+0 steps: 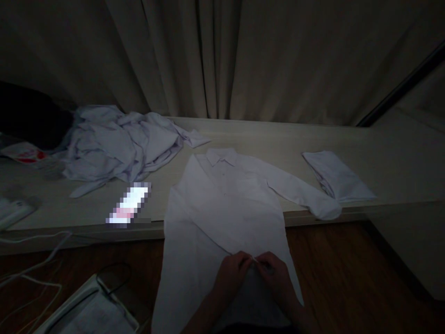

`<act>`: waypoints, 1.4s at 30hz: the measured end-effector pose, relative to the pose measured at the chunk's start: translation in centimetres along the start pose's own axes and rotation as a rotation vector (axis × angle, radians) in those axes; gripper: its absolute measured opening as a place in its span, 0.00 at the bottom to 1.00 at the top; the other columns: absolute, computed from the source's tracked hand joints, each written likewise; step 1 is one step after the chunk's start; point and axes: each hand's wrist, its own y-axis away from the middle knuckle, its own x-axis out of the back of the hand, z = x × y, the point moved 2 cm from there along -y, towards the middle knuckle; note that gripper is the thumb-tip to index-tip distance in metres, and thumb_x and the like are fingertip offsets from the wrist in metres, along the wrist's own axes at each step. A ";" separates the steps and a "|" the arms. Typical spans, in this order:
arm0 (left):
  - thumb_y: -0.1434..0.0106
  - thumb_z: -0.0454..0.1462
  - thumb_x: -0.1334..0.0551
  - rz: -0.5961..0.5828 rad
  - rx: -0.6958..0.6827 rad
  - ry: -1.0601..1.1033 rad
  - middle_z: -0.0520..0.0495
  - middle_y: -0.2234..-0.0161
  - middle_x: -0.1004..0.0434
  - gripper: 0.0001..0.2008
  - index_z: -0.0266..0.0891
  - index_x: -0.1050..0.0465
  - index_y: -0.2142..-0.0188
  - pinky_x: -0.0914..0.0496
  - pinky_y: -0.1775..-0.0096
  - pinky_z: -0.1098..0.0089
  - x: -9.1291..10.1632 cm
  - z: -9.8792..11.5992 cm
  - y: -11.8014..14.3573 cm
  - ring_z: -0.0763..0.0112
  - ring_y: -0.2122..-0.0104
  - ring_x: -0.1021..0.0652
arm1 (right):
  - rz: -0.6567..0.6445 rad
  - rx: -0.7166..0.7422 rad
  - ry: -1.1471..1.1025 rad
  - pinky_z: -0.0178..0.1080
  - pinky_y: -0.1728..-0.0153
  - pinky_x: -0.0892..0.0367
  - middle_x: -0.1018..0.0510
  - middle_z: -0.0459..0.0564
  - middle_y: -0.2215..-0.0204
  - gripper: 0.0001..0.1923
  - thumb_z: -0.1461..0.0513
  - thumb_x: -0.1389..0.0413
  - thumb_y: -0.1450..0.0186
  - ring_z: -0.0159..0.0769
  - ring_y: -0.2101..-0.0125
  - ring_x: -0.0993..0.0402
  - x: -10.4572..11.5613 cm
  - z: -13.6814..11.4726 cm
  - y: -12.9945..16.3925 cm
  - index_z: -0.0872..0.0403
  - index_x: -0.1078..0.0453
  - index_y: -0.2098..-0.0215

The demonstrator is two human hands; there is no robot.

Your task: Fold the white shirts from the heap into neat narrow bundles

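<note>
hands (233, 271) (274, 273) pinch shirt (222, 204) front (dim room)

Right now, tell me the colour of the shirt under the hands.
White shirt, plain, no pattern; head view.

I list: shirt (222, 204), matt white cloth, creased; desk (392, 162), pale matt laminate; floor (333, 269), dark wood; curtain (243, 55), matt cloth.

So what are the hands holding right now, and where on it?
Both the left hand and right hand pinch the front edge of the white shirt near its lower end, where it hangs off the table.
</note>
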 end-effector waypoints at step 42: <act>0.36 0.39 0.50 0.005 -0.031 -0.043 0.47 0.66 0.22 0.13 0.41 0.28 0.65 0.33 0.61 0.69 -0.8 -0.5 0.3 0.69 0.65 0.24 | -0.003 0.078 0.189 0.36 0.67 0.35 0.27 0.46 0.73 0.04 0.66 0.51 0.43 0.34 0.70 0.30 -0.4 0.4 -0.1 0.52 0.34 0.71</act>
